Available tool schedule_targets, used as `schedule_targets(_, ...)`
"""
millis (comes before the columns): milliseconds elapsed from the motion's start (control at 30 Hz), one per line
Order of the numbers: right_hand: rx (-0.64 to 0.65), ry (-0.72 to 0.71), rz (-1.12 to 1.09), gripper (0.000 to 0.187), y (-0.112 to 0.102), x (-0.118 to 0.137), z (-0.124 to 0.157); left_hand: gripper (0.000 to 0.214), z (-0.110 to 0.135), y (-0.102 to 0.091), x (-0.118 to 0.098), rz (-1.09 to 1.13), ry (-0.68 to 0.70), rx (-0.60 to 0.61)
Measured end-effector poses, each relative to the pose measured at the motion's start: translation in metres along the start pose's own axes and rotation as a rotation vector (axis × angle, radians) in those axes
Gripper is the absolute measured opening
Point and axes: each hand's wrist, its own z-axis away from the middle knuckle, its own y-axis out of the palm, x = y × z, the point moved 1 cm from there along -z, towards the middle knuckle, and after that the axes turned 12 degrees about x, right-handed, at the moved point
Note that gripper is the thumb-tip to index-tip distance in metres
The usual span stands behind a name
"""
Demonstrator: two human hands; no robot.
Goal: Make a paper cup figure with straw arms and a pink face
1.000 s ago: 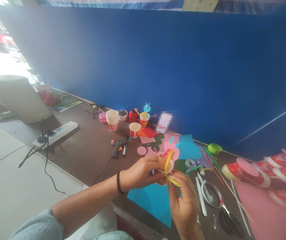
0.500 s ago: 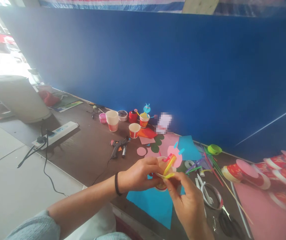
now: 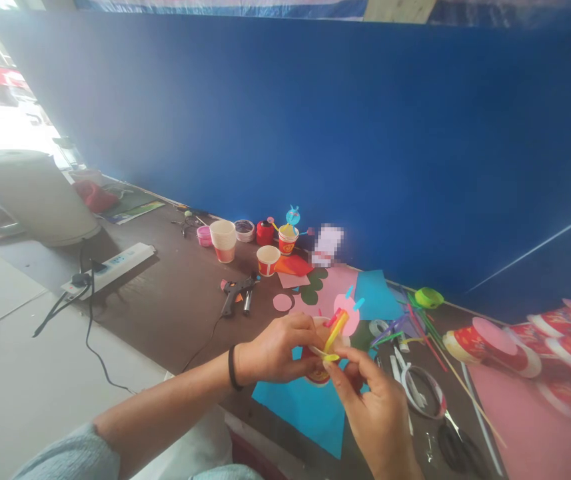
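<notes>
Over the blue sheet, my left hand [image 3: 285,350] grips a red paper cup [image 3: 318,377] by its rim and side; its fingers hide part of the cup. A yellow fuzzy stick, like a pipe cleaner [image 3: 336,331], stands bent at the cup's mouth. The thumb and finger of my right hand [image 3: 372,393] pinch its lower yellow end at the rim. Behind the cup's mouth is a pink paper disc [image 3: 349,321] with two blue strips sticking up. A short magenta piece [image 3: 334,318] shows next to the yellow stick.
A glue gun [image 3: 235,293] lies left of the cup, its cord trailing forward. Stacked paper cups [image 3: 223,241] and a finished-looking cup figure [image 3: 289,239] stand behind. At right are tape [image 3: 422,393], scissors [image 3: 458,447] and red cups with pink discs [image 3: 495,347]. A power strip [image 3: 112,267] sits left.
The yellow end at the cup's rim has been bent in and shows shorter between my right fingertips. The pink disc has tipped slightly left and down. My left hand keeps its hold.
</notes>
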Motion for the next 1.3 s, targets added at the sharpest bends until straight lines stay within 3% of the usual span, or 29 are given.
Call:
schedule_targets(100,0.022,-0.001,-0.048,0.014,0.001,0.001,0.001,0.012,0.001,0.002,0.001,-0.009,0.019,-0.009)
schedule_targets(233,-0.042,-0.058,-0.055,0.007,0.006,0.002,0.003,0.011,0.002,0.005,0.003,-0.018,0.044,-0.032)
schedule_targets(433,-0.130,-0.142,0.094,0.009,0.016,0.001,0.004,0.010,0.004,0.008,0.006,-0.002,0.054,-0.028)
schedule_targets(567,-0.108,-0.147,0.036,0.008,0.017,0.002,0.011,0.012,0.005,0.005,0.008,0.062,0.061,-0.013)
schedule_targets(667,-0.183,-0.051,-0.120,0.011,0.014,-0.002,0.018,0.016,0.006,-0.003,0.012,0.155,0.108,-0.008)
schedule_targets(767,-0.336,0.174,-0.347,0.022,0.010,-0.013,0.017,0.018,0.006,-0.009,0.018,0.225,0.169,0.007)
schedule_targets(800,-0.305,0.236,-0.444,0.028,0.010,-0.018,0.013,0.018,0.007,-0.011,0.019,0.241,0.179,0.024)
schedule_targets(867,-0.122,0.306,-0.659,0.039,0.013,-0.025,0.003,0.019,0.007,-0.012,0.021,0.274,0.174,0.057)
schedule_targets(967,0.146,0.353,-0.963,0.038,0.023,-0.029,-0.008,0.021,0.006,-0.013,0.022,0.333,0.149,0.078)
schedule_targets(1033,0.198,0.369,-1.083,0.037,0.029,-0.027,-0.009,0.021,0.006,-0.013,0.023,0.373,0.144,0.082)
schedule_targets(1133,0.114,0.345,-1.102,0.040,0.036,-0.022,-0.007,0.023,0.007,-0.012,0.027,0.415,0.136,0.042)
schedule_targets(1200,0.034,0.330,-1.014,0.041,0.039,-0.018,-0.004,0.041,0.009,-0.005,0.030,0.485,0.090,-0.019)
schedule_targets(1300,-0.117,0.350,-0.817,0.048,0.046,-0.015,-0.001,0.070,0.012,0.019,0.033,0.795,-0.024,-0.180)
